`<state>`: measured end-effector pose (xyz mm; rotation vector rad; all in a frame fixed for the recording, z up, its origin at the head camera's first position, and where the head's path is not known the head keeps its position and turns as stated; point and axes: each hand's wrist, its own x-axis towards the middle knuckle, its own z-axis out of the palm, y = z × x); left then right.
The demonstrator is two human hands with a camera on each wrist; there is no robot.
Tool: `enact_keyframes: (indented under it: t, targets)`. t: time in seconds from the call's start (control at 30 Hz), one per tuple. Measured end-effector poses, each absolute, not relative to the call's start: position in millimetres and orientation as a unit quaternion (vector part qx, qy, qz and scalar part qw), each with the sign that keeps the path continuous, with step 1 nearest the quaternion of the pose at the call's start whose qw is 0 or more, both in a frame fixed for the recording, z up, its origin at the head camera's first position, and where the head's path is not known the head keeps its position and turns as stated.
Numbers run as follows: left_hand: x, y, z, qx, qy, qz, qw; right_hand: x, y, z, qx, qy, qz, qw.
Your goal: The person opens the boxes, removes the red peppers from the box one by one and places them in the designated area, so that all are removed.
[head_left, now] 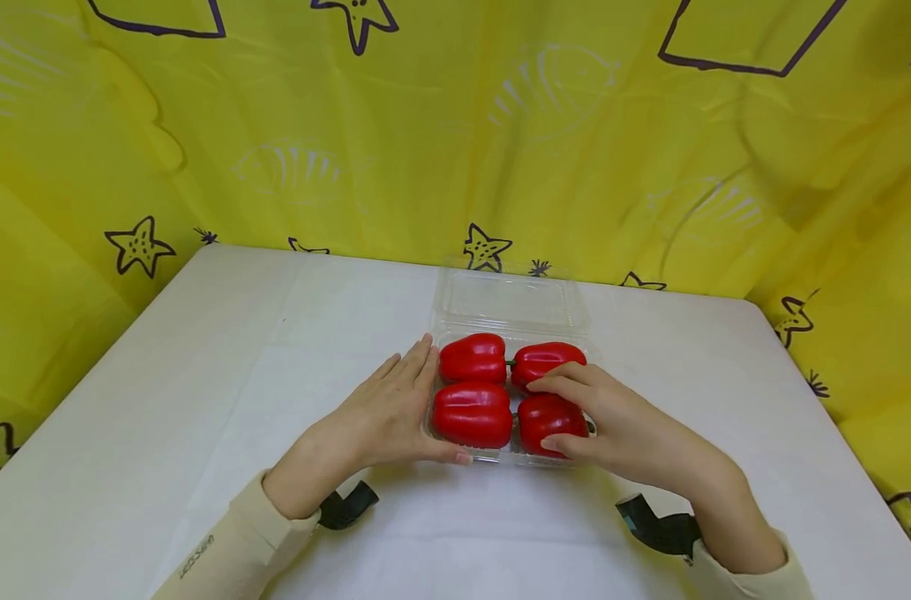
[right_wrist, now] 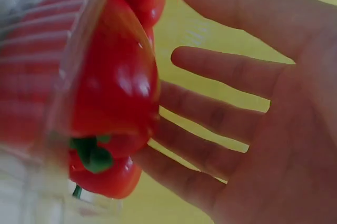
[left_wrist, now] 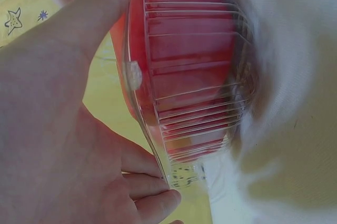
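A clear hinged plastic box [head_left: 526, 457] holds several red bell peppers in two rows. My left hand [head_left: 387, 417] lies along its left side, fingers straight and thumb at the front left corner. In the left wrist view the ribbed box wall [left_wrist: 195, 50] shows close beside that hand's thumb and fingertips. Over the front right bell pepper [head_left: 551, 418] is my right hand [head_left: 613, 421], its thumb low in front and its fingers above. The right wrist view shows its fingers [right_wrist: 210, 110] spread and fairly straight beside a bell pepper [right_wrist: 116, 76] with a green stem.
The box's transparent lid [head_left: 511, 300] lies folded back behind the peppers. A white cloth [head_left: 222, 400] covers the table. Behind and at both sides hangs a yellow curtain [head_left: 425, 167] with star and fish drawings. Black straps [head_left: 661, 529] sit at both wrists.
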<state>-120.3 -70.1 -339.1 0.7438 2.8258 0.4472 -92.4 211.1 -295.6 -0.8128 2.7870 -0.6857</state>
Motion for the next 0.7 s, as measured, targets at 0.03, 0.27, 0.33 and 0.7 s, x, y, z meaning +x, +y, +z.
enact_keyframes:
  t: [0.03, 0.27, 0.33, 0.7]
  targets:
    - [-120.3, -70.1, -339.0, 0.250, 0.952, 0.152, 0.093, -92.1, 209.6, -296.6, -0.274, 0.932, -0.224, 0.080]
    - [-120.1, -70.4, -338.8, 0.253, 0.951, 0.153, 0.093, -92.6, 203.7, -302.4, -0.295, 0.938, -0.172, 0.063]
    - [-120.1, -70.3, -338.8, 0.254, 0.951, 0.153, 0.092, -92.9, 202.8, -304.1, -0.304, 0.939, -0.155, 0.049]
    - [-120.1, -69.7, -339.3, 0.252, 0.951, 0.153, 0.093, -92.0, 189.1, -314.3, -0.299, 0.951, -0.076, -0.018]
